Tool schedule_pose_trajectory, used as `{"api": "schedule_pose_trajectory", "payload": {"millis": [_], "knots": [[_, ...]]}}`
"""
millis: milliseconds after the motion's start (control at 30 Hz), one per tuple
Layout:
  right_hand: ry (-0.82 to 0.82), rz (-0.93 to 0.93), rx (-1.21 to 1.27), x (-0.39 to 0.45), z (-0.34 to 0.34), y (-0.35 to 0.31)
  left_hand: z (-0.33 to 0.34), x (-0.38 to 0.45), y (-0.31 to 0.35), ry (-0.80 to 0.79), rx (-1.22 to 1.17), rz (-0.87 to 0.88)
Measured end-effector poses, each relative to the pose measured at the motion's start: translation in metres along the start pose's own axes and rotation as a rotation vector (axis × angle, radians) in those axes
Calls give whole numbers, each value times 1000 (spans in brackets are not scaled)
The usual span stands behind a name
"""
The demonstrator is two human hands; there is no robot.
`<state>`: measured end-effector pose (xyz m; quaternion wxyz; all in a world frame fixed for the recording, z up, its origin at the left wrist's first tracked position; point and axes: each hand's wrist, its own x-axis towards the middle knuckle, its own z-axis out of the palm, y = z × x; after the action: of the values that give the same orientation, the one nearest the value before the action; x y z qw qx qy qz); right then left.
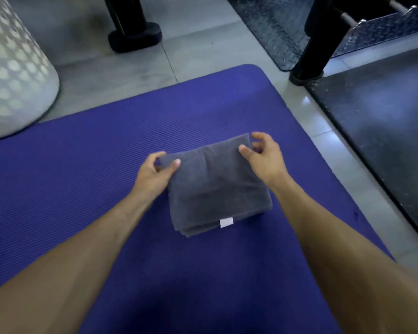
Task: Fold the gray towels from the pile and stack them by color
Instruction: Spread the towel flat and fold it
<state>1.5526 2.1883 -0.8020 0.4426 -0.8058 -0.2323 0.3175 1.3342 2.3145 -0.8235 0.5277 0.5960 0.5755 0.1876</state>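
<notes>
Gray towel (pixel 217 186), folded, on purple mat (pixel 106 145) over tiled floor (pixel 191 47)

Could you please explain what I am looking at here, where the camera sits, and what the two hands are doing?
There is no machine: a person wears one camera on the head, looking down at their own bare arms. A folded gray terry towel lies on a ribbed purple foam mat on a tiled floor. The left hand pinches the towel's far left corner; the right hand touches its far right corner with curled fingers. A white perforated laundry basket stands far left.
</notes>
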Motion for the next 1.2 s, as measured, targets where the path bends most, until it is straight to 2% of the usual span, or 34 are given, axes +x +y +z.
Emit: {"api": "schedule_pose_trajectory", "payload": {"millis": [67,167,300,367,467,600,667,733,800,900,1067,1200], "knots": [[-97,90,-68,3,3,7,2,6,-8,-69,6,-80],[-164,142,-182,9,1,17,0,10,-9,-65,61,-94],[-50,19,-116,21,-2,13,-1,12,3,2,-20,50],[23,-78,-69,31,0,4,-1,20,12,94,-108,124],[29,-105,-85,45,4,-12,-2,38,22,112,-89,101],[46,-84,-294,46,9,-19,-4,41,26,95,71,8],[-16,-84,-293,36,15,-18,-8,32,26,87,122,48],[-97,-118,-306,17,24,-23,-15,15,26,6,119,49],[-154,-168,-303,-8,34,-34,-27,-7,24,-74,76,38],[-282,-290,-355,-57,56,-57,-61,-49,17,-98,54,57],[-525,-448,-456,-143,106,-115,-157,-122,-20,-78,58,9],[-713,-583,-566,-212,175,-166,-262,-186,-67,20,89,-37]]}}
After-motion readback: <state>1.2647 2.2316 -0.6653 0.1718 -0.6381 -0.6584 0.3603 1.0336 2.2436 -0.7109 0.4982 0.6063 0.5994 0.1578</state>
